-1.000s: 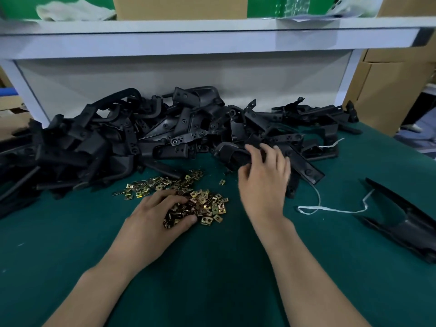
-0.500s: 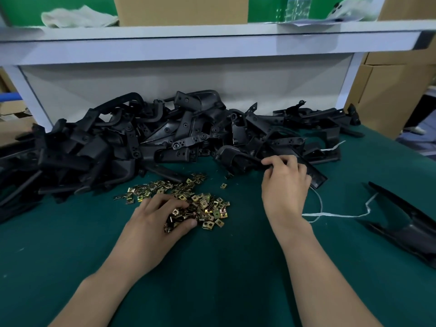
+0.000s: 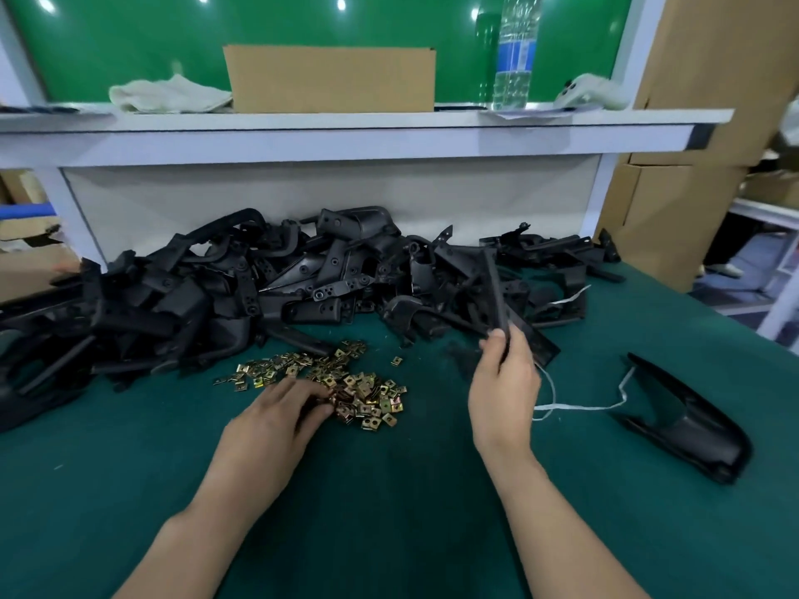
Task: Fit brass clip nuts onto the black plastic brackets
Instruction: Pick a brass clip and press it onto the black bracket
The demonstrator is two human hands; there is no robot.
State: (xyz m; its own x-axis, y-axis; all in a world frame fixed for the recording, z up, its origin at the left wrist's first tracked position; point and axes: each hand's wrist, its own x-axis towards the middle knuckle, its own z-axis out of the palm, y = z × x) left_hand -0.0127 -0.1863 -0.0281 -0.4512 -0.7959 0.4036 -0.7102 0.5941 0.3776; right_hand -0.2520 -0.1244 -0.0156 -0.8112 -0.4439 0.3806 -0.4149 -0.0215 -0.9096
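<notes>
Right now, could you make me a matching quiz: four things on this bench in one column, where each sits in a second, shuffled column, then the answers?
Things
1. water bottle
2. brass clip nuts
3. long black bracket
4. white cloth

Places
A. on the shelf, left of the cardboard box
B. gripped by the right hand
C. on the shelf, right of the cardboard box
D. heaped on the green mat, at the fingers of the left hand

Pairs: 1-C, 2-D, 3-B, 4-A
</notes>
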